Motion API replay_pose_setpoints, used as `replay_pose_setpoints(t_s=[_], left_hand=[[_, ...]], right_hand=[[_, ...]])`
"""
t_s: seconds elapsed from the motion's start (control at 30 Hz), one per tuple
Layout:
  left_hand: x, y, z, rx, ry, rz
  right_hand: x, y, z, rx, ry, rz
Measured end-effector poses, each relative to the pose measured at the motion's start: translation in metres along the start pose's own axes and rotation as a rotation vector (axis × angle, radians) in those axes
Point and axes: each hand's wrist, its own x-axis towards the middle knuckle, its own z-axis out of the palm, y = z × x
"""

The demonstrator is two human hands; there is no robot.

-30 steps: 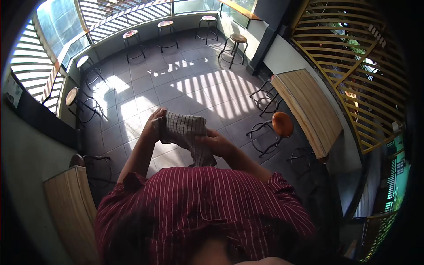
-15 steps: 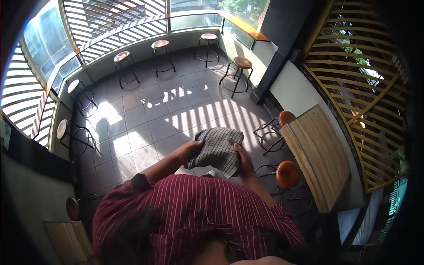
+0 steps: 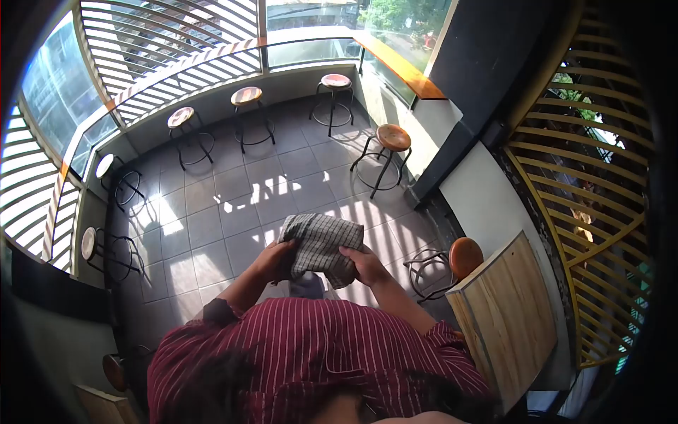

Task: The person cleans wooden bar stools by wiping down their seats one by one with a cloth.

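Observation:
A grey checked cloth (image 3: 323, 244), folded into a loose pad, is held out in front of my body. My left hand (image 3: 274, 260) grips its left edge, with the fingers tucked partly out of sight behind it. On the other side my right hand (image 3: 364, 265) pinches the cloth's right edge, thumb on top and fingers underneath. One lower corner of the cloth hangs down between the hands.
Several round stools, among them a wooden one (image 3: 393, 138), stand along the curved window wall. To my right is a wooden table (image 3: 505, 318) with a brown stool (image 3: 465, 258) beside it. Sunlit grey tiles (image 3: 261, 194) cover the floor. An orange ledge (image 3: 402, 67) runs along the window.
Both hands and the cloth have shifted left, and my right hand now lies more over the cloth's edge. The view has tilted up and moved forward, with the stools and table lower in it.

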Motion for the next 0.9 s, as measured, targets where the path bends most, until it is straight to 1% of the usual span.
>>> replay_pose_setpoints(t_s=[0.07,0.1,0.13,0.17,0.23,0.27,0.3,0.37,0.4,0.43,0.5,0.53,0.57,0.63,0.67,0.7,0.83,0.9], left_hand=[[0.036,0.017,-0.019,0.021,0.006,0.016],[0.052,0.025,-0.022,0.038,0.014,0.029],[0.070,0.038,-0.023,0.036,0.026,-0.017],[0.088,0.049,-0.023,0.040,0.022,-0.024],[0.128,0.076,-0.015,0.112,-0.007,0.087],[0.144,0.094,-0.015,0.231,-0.018,0.022],[0.164,0.105,-0.014,0.227,-0.025,0.016],[0.209,0.121,-0.011,0.212,-0.084,0.087],[0.228,0.129,-0.009,0.193,-0.100,0.092],[0.247,0.140,-0.009,0.263,-0.167,0.061],[0.274,0.158,0.001,0.352,-0.076,-0.019],[0.294,0.163,0.002,0.403,-0.104,-0.036],[0.308,0.168,0.008,0.411,-0.111,-0.047],[0.335,0.177,0.019,0.439,-0.095,-0.071],[0.350,0.177,0.019,0.428,-0.116,-0.081],[0.366,0.178,0.018,0.430,-0.119,-0.091],[0.431,0.176,0.024,0.398,-0.085,-0.118],[0.465,0.183,0.032,0.342,0.028,-0.156]], right_hand=[[0.033,-0.013,-0.009,-0.012,-0.010,-0.016],[0.048,-0.021,-0.013,0.055,-0.029,0.017],[0.065,-0.029,-0.017,0.123,-0.047,0.047],[0.080,-0.037,-0.021,0.127,-0.042,0.043],[0.112,-0.060,-0.031,0.260,-0.003,0.078],[0.128,-0.072,-0.036,0.286,0.022,0.081],[0.141,-0.085,-0.040,0.284,0.032,0.079],[0.169,-0.113,-0.051,0.303,0.158,0.007],[0.179,-0.124,-0.060,0.315,0.169,-0.019],[0.190,-0.131,-0.069,0.387,0.174,-0.075],[0.201,-0.145,-0.091,0.487,0.240,-0.144],[0.205,-0.150,-0.104,0.503,0.234,-0.179],[0.206,-0.155,-0.115,0.470,0.342,-0.238],[0.207,-0.171,-0.138,0.485,0.441,-0.268],[0.208,-0.177,-0.155,0.499,0.441,-0.279],[0.211,-0.183,-0.173,0.486,0.380,-0.313],[0.235,-0.211,-0.240,0.495,0.468,-0.344],[0.260,-0.235,-0.268,0.475,0.488,-0.357]])
